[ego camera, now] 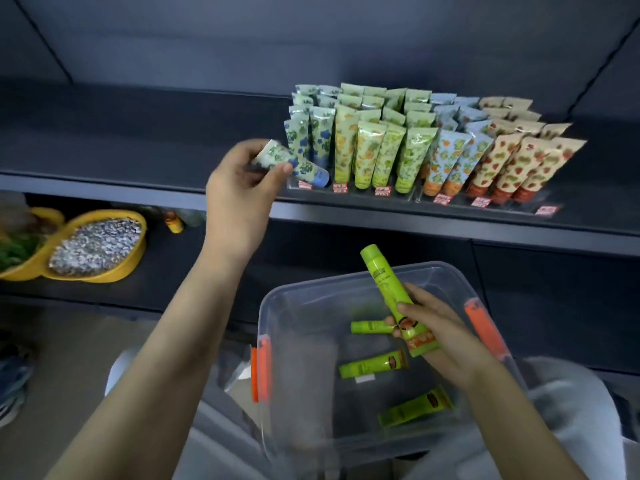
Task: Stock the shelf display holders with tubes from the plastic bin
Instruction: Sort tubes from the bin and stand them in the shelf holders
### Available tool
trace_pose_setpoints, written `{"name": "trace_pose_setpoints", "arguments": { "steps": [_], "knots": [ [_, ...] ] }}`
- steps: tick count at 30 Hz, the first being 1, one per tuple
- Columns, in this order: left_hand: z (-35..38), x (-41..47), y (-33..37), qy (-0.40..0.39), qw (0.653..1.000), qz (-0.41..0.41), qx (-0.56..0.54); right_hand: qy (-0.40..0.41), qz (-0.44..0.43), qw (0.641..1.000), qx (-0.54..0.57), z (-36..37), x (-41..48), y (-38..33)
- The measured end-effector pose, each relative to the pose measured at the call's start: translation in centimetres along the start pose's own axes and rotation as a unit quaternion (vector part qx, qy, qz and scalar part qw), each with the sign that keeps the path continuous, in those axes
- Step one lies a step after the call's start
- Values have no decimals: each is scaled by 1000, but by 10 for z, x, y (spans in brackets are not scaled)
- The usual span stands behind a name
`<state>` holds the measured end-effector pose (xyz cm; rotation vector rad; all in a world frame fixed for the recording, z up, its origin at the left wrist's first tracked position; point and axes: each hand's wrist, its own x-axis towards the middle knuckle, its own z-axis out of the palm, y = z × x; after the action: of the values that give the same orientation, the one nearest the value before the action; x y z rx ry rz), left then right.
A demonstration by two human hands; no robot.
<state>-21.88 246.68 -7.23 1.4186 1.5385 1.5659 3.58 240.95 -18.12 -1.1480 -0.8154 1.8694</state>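
My left hand point(242, 183) grips a blue-flowered tube point(304, 166) by its crimped end, its blue cap pointing right at the left front corner of the clear display holders point(415, 199). The holders stand on the dark shelf point(138, 147) and carry rows of upright patterned tubes point(426, 140). My right hand point(440, 330) holds a bright green tube point(388, 289) tilted cap-up over the clear plastic bin point(277, 299) on my lap. Three more green tubes point(372, 365) lie on the bin's floor.
The bin has orange latches point(261, 368) on both sides. On the lower shelf at the left sit yellow bowls point(100, 244) of grey and green items and a small orange bottle point(174, 221). The upper shelf stretches dark to the left of the holders.
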Motion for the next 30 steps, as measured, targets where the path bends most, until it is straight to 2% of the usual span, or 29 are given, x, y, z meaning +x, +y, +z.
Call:
{"name": "trace_pose_setpoints", "arguments": {
  "steps": [4,11,23,30],
  "knots": [
    [16,35,10,21,991,81,106,39,-19,998,-34,0,-1,-8],
    [37,64,-6,-30,957,161,238,58,-32,995,-72,-16,0,-17],
    [50,76,-20,-93,931,156,317,55,-45,995,-71,-18,9,-20],
    [46,82,-22,-34,848,277,450,52,-47,995,-66,-20,10,-19]
  ]
}}
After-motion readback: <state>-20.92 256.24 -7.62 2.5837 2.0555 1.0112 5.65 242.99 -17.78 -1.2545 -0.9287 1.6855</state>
